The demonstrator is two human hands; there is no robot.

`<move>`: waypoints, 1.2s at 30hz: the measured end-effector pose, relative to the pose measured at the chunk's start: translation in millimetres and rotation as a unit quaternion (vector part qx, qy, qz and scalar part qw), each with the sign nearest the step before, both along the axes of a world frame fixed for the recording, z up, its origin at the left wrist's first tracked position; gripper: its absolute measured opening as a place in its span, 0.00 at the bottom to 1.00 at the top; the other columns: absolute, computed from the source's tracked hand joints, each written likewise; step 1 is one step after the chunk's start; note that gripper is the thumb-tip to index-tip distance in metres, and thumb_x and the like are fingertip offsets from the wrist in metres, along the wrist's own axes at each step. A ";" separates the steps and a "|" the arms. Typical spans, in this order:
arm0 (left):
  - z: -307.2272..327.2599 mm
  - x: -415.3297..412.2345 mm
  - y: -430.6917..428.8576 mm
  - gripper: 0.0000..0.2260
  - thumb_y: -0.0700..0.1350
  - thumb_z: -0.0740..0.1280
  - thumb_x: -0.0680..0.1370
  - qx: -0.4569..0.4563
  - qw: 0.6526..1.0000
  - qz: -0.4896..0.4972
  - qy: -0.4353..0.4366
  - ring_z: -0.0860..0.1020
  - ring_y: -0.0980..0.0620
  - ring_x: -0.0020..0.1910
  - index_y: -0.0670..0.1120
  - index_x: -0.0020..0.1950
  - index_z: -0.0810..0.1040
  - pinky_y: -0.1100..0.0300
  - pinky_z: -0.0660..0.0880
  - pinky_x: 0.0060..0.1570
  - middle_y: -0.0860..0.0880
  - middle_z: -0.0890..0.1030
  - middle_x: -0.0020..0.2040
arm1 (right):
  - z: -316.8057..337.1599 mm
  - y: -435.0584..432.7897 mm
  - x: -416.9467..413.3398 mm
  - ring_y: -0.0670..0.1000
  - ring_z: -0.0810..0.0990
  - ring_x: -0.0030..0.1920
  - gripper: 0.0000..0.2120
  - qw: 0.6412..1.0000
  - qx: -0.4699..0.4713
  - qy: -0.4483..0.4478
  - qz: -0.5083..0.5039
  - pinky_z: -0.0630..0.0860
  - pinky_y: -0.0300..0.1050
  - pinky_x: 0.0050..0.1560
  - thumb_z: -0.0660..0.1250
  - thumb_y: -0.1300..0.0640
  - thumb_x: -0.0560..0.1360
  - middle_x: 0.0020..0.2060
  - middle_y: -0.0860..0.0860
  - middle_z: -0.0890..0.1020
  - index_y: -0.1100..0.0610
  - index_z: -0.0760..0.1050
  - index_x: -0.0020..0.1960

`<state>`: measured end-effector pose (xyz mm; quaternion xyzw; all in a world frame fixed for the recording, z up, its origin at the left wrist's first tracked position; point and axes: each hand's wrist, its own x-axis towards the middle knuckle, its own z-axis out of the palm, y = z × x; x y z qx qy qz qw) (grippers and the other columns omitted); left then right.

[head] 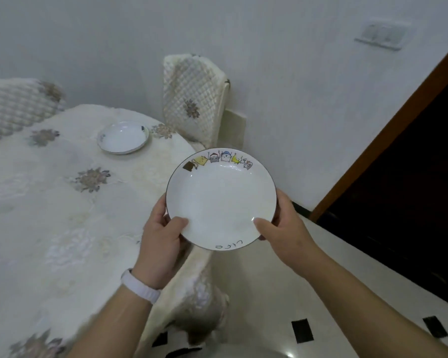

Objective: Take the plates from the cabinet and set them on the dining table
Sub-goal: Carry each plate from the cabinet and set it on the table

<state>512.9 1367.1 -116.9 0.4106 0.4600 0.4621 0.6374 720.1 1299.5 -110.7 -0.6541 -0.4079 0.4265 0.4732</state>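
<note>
near rim of white plate (221, 200): handwritten word, upside down, seemingly "Life", not surely legible | far rim: cartoon figures, no text | elsewhere: nothing readable

a: what's the dining table (49, 215) like?
b: round-edged, wholly covered by a cream quilted tablecloth (62, 197) with grey-brown flower patches; the cloth hangs down over the near edge toward the floor (334, 293).
a: anything resting on it?
b: one small white plate (123, 137) near the far edge, just beside a flower patch, sitting flat.
a: and the floor?
b: pale glossy tile with small black squares set in it, running along the wall to a dark doorway.
</note>
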 end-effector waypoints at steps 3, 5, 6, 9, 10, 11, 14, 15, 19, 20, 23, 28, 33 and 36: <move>-4.5 -20.7 26.4 0.27 0.27 0.56 0.76 0.003 1.000 0.026 0.002 0.82 0.50 0.51 0.51 0.68 0.73 0.55 0.81 0.41 0.55 0.84 0.53 | -1.9 42.3 -13.8 0.41 0.80 0.52 0.29 0.999 -0.005 -0.022 0.036 0.78 0.38 0.43 0.65 0.66 0.74 0.52 0.38 0.80 0.41 0.65 0.68; -7.8 -36.7 38.5 0.27 0.27 0.57 0.76 -0.004 0.999 0.047 -0.001 0.82 0.49 0.51 0.51 0.69 0.72 0.53 0.82 0.41 0.52 0.84 0.54 | -6.9 64.9 -23.5 0.42 0.80 0.52 0.29 0.997 -0.009 -0.025 0.069 0.77 0.42 0.46 0.65 0.65 0.74 0.52 0.37 0.81 0.38 0.65 0.66; -10.0 -44.6 43.2 0.27 0.27 0.57 0.76 -0.010 0.998 0.060 0.001 0.82 0.48 0.51 0.51 0.70 0.72 0.51 0.82 0.41 0.51 0.84 0.55 | -9.7 75.8 -29.5 0.42 0.80 0.52 0.29 0.996 -0.013 -0.024 0.085 0.77 0.41 0.46 0.65 0.65 0.74 0.51 0.36 0.81 0.38 0.65 0.65; -16.4 -66.1 50.5 0.27 0.29 0.60 0.75 -0.022 0.995 0.102 0.004 0.81 0.44 0.50 0.52 0.70 0.72 0.41 0.79 0.45 0.47 0.83 0.56 | -15.9 104.4 -47.9 0.44 0.81 0.49 0.28 0.990 -0.024 -0.033 0.136 0.77 0.42 0.44 0.65 0.63 0.73 0.50 0.37 0.82 0.38 0.65 0.66; -19.3 -72.4 51.9 0.27 0.32 0.62 0.74 -0.024 0.993 0.117 0.009 0.81 0.45 0.49 0.53 0.70 0.72 0.40 0.79 0.46 0.48 0.84 0.54 | -18.1 113.5 -53.6 0.46 0.81 0.49 0.28 0.987 -0.029 -0.037 0.154 0.79 0.45 0.45 0.65 0.61 0.71 0.49 0.39 0.82 0.36 0.66 0.65; -22.4 -78.2 53.4 0.28 0.34 0.63 0.73 -0.028 0.991 0.132 0.016 0.81 0.45 0.48 0.54 0.70 0.72 0.41 0.79 0.46 0.50 0.84 0.52 | -20.3 122.6 -58.7 0.48 0.81 0.49 0.28 0.984 -0.033 -0.042 0.171 0.80 0.50 0.46 0.65 0.59 0.70 0.49 0.40 0.82 0.33 0.66 0.63; -33.2 -90.4 59.1 0.27 0.30 0.60 0.76 -0.045 0.982 0.179 0.039 0.82 0.49 0.46 0.54 0.70 0.71 0.44 0.80 0.45 0.53 0.85 0.50 | -28.0 149.9 -72.4 0.52 0.81 0.51 0.27 0.973 -0.040 -0.042 0.222 0.80 0.58 0.53 0.65 0.60 0.71 0.50 0.42 0.82 0.33 0.67 0.60; -36.2 -92.9 60.6 0.27 0.29 0.59 0.76 -0.052 0.979 0.193 0.042 0.82 0.50 0.46 0.54 0.70 0.71 0.46 0.81 0.44 0.52 0.84 0.51 | -31.2 158.8 -75.9 0.53 0.81 0.52 0.26 0.969 -0.041 -0.042 0.239 0.80 0.59 0.54 0.65 0.60 0.71 0.50 0.44 0.82 0.34 0.68 0.61; -48.6 -99.1 70.4 0.28 0.29 0.59 0.77 -0.075 0.963 0.251 0.062 0.82 0.52 0.47 0.55 0.70 0.72 0.52 0.81 0.42 0.51 0.84 0.53 | -47.5 194.4 -84.4 0.49 0.80 0.53 0.27 0.951 -0.060 -0.055 0.298 0.78 0.54 0.57 0.66 0.60 0.74 0.51 0.43 0.82 0.38 0.64 0.66; -52.5 -99.4 73.7 0.28 0.29 0.59 0.77 -0.080 0.958 0.267 0.068 0.82 0.52 0.49 0.55 0.69 0.72 0.52 0.81 0.42 0.52 0.84 0.53 | -52.2 203.6 -85.9 0.48 0.80 0.53 0.28 0.946 -0.066 -0.062 0.311 0.78 0.54 0.57 0.66 0.59 0.74 0.51 0.42 0.81 0.39 0.63 0.68; -61.6 -94.4 84.0 0.28 0.28 0.58 0.76 -0.096 0.943 0.309 0.084 0.81 0.49 0.53 0.54 0.70 0.72 0.56 0.80 0.40 0.51 0.83 0.57 | -66.2 233.7 -88.5 0.45 0.79 0.56 0.31 0.929 -0.077 -0.054 0.358 0.77 0.52 0.59 0.66 0.57 0.72 0.54 0.40 0.80 0.39 0.60 0.70; -76.4 -77.5 102.3 0.29 0.27 0.59 0.76 -0.128 0.914 0.374 0.093 0.81 0.48 0.54 0.56 0.69 0.72 0.58 0.80 0.39 0.49 0.82 0.59 | -88.6 279.5 -85.6 0.42 0.78 0.54 0.32 0.893 -0.097 -0.070 0.434 0.76 0.45 0.54 0.65 0.59 0.75 0.53 0.36 0.78 0.38 0.57 0.71; -91.6 -76.9 111.2 0.29 0.29 0.62 0.76 -0.155 0.892 0.404 0.129 0.81 0.48 0.54 0.63 0.64 0.73 0.52 0.82 0.42 0.50 0.82 0.58 | -109.0 312.1 -92.6 0.43 0.78 0.52 0.33 0.863 -0.109 -0.093 0.485 0.77 0.47 0.53 0.66 0.58 0.75 0.51 0.36 0.78 0.41 0.55 0.73; -100.6 -81.6 113.2 0.29 0.30 0.64 0.75 -0.175 0.877 0.420 0.152 0.81 0.48 0.49 0.63 0.63 0.74 0.56 0.81 0.40 0.49 0.81 0.55 | -120.8 321.1 -100.9 0.43 0.79 0.50 0.33 0.850 -0.113 -0.107 0.504 0.77 0.46 0.51 0.66 0.57 0.75 0.50 0.37 0.78 0.41 0.55 0.74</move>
